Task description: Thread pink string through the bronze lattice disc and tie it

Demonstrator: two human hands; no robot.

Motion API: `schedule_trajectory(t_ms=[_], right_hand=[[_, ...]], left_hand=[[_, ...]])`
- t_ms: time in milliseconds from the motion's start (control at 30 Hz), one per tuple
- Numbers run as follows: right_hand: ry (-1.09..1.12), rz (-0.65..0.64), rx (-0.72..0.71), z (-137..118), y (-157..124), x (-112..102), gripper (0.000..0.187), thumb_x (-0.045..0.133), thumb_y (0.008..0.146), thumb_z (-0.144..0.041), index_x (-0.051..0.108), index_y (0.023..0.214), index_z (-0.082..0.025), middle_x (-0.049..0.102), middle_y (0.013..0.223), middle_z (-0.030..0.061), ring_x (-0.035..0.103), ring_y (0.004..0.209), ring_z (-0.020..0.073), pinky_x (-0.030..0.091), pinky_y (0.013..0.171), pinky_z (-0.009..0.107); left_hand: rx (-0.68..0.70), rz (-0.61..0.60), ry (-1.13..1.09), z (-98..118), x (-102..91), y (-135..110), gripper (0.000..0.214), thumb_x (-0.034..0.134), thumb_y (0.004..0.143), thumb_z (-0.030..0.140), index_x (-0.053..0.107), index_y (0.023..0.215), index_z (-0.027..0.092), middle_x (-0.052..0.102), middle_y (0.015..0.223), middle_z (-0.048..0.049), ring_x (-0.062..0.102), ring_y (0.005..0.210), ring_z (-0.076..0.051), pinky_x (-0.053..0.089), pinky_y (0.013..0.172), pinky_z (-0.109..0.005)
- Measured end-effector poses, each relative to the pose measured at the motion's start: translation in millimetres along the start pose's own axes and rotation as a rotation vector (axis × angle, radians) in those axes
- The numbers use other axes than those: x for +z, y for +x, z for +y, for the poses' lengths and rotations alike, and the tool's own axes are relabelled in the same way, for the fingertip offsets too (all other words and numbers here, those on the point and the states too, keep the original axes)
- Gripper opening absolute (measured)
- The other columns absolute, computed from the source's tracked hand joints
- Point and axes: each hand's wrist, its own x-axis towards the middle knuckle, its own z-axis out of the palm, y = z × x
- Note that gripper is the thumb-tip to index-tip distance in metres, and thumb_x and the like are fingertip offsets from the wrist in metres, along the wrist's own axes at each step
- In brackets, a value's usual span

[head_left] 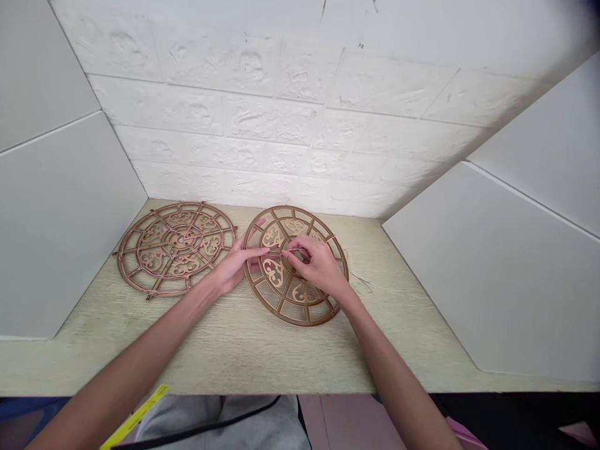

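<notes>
A round, gold-brown openwork panel [273, 273] with spokes and heart-shaped scrolls is held tilted above the table. My left hand [232, 265] grips its left side, thumb across the front and fingers behind the openings. Over the panel's centre, my right hand [316, 262] has thumb and fingertips pinched on a thin wire [296, 250]. Loose thin wire ends [360, 279] trail out past the panel's right edge. To the left lies a second round panel [182, 240] of similar pattern, with reddish wire or tubing running along its rings and small tabs at its rim.
The pale wood-grain tabletop [210, 350] ends at a front edge close to my body. A white brick-patterned wall [267, 144] stands behind it. White panels flank the left [60, 231] and right [515, 269]. A yellow strip [135, 415] shows below the edge.
</notes>
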Motion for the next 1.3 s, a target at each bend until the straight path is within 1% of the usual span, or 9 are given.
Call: schedule_trajectory(t_ms=[167,367,567,733,900,1000,1133,1233,1300], right_hand=[[-0.069,0.035,-0.111,2,-2,3,0.015,0.054,0.096,-0.028,0.059,0.085,-0.019,0.062,0.082,0.0046,0.055,0.073,0.0177,0.039,0.067,0.029],[-0.134,0.028,-0.102,4,-5,5,0.015,0.053,0.097,-0.028,0.058,0.086,-0.019,0.060,0.080,0.0039,0.053,0.069,0.0171,0.038,0.065,0.028],[-0.199,0.017,-0.140,4,-7,6,0.017,0.050,0.099,-0.028,0.059,0.089,-0.019,0.063,0.083,0.0054,0.057,0.071,0.0174,0.039,0.066,0.028],[-0.101,0.024,-0.096,2,-6,4,0.021,0.049,0.099,-0.032,0.060,0.086,-0.020,0.065,0.079,0.0041,0.059,0.071,0.0169,0.040,0.066,0.028],[-0.039,0.022,-0.019,-3,-2,-1,0.024,0.051,0.097,-0.032,0.061,0.080,-0.019,0.065,0.075,0.0025,0.057,0.066,0.0153,0.040,0.065,0.027],[0.007,0.019,0.015,-5,-2,-2,0.027,0.050,0.097,-0.036,0.060,0.078,-0.019,0.063,0.070,0.0018,0.055,0.063,0.0148,0.039,0.062,0.027],[-0.013,0.029,0.030,-5,-2,-4,0.028,0.048,0.097,-0.037,0.057,0.077,-0.019,0.061,0.069,0.0019,0.053,0.062,0.0149,0.038,0.062,0.028],[-0.025,0.002,0.025,-5,-2,-7,0.026,0.048,0.097,-0.036,0.058,0.080,-0.019,0.062,0.070,0.0018,0.053,0.063,0.0150,0.038,0.064,0.028],[-0.013,-0.009,0.036,-6,-3,-9,0.026,0.048,0.097,-0.037,0.058,0.080,-0.019,0.060,0.066,0.0006,0.051,0.059,0.0140,0.037,0.063,0.028]], left_hand=[[0.015,-0.016,0.024,-1,-1.8,0,0.091,0.077,0.077,0.018,0.033,0.156,0.031,0.070,0.113,-0.0096,0.068,0.082,-0.015,0.055,0.076,-0.025],[0.009,-0.001,0.002,-1,-2.5,1,0.089,0.077,0.076,0.017,0.036,0.154,0.031,0.071,0.109,-0.0089,0.067,0.078,-0.013,0.055,0.074,-0.025],[0.021,0.003,-0.004,-3,-2.5,1,0.087,0.078,0.076,0.018,0.038,0.153,0.031,0.070,0.113,-0.0094,0.068,0.082,-0.014,0.055,0.075,-0.024],[0.017,0.006,-0.028,-3,-2.8,2,0.086,0.078,0.076,0.019,0.040,0.152,0.030,0.068,0.121,-0.0103,0.069,0.089,-0.016,0.055,0.076,-0.025],[0.015,0.016,-0.039,-2,-0.7,1,0.085,0.076,0.076,0.016,0.040,0.152,0.030,0.068,0.122,-0.0100,0.069,0.088,-0.016,0.055,0.076,-0.024],[0.026,0.018,-0.041,-1,0.4,1,0.085,0.076,0.077,0.016,0.039,0.152,0.030,0.067,0.123,-0.0094,0.069,0.086,-0.015,0.055,0.075,-0.024],[0.024,0.031,-0.028,0,0.0,0,0.086,0.076,0.077,0.016,0.038,0.153,0.031,0.069,0.119,-0.0095,0.069,0.084,-0.015,0.055,0.073,-0.024],[0.029,0.037,-0.015,-1,-0.8,0,0.085,0.075,0.077,0.016,0.039,0.152,0.031,0.069,0.119,-0.0090,0.069,0.089,-0.016,0.055,0.074,-0.024],[0.040,0.042,-0.009,-1,-0.6,0,0.084,0.075,0.078,0.016,0.039,0.152,0.032,0.068,0.122,-0.0081,0.068,0.093,-0.016,0.055,0.075,-0.024]])
